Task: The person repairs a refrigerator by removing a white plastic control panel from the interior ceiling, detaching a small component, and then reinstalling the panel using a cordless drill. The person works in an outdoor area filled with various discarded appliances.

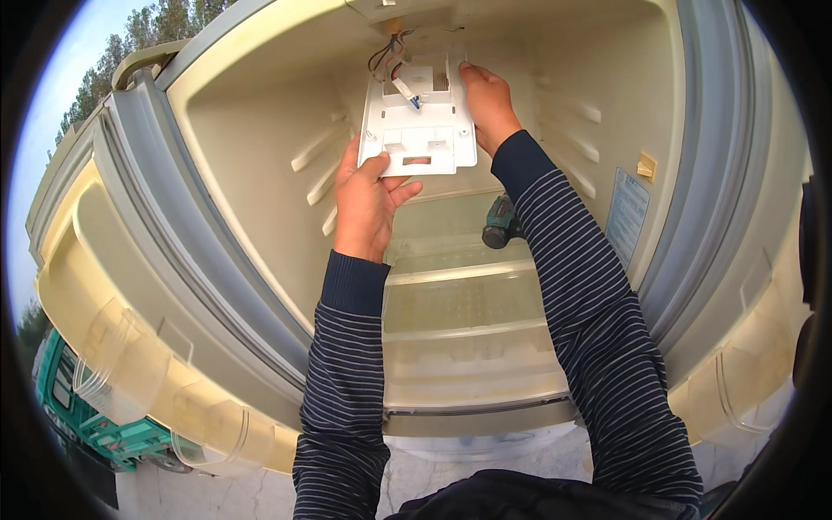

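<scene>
Inside an open fridge, I hold up a white plastic panel (420,121) with both hands. My left hand (364,204) pinches its lower left corner, thumb on the face and fingers behind. At the upper right edge, my right hand (490,104) grips the same panel; some of its fingers are hidden behind it. Thin wires (386,57) run from the fridge ceiling down to the panel. A small white connector (405,90) with a blue tip lies across the panel's face.
Below the panel, a dark green power tool (499,225) sits on a glass shelf (433,230), partly behind my right sleeve. Ribbed side walls flank my hands. Both doors stand open, with clear bins (113,347) on the left one. A green vehicle (95,416) is outside.
</scene>
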The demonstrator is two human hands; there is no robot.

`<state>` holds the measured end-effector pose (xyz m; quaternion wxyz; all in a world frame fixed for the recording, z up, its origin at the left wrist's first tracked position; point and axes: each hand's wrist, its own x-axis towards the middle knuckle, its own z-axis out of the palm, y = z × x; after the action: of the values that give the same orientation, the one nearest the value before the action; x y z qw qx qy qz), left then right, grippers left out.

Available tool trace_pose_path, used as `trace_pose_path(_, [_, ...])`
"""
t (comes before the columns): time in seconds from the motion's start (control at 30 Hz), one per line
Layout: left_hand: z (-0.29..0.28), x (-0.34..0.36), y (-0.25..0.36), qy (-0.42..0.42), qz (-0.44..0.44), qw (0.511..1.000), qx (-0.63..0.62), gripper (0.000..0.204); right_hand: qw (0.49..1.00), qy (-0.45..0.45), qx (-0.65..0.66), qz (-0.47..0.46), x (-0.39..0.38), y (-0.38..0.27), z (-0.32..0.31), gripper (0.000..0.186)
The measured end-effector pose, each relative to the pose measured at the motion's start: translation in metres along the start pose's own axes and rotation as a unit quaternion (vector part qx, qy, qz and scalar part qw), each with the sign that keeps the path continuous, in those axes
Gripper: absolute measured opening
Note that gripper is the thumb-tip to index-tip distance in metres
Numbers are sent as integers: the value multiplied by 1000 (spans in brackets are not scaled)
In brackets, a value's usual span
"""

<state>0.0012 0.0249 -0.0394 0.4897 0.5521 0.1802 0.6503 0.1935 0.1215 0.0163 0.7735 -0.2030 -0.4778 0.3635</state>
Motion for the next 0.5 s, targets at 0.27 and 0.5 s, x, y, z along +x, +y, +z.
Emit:
trace_pose_path(0.27, [21, 13, 0, -24, -4, 999, 25, 56, 1000, 0, -10, 15, 32, -4, -15, 46])
trace_pose_path(0.5, [24, 16, -5, -36, 3, 999, 0, 52, 997, -22, -73, 20, 41, -11, -17, 46])
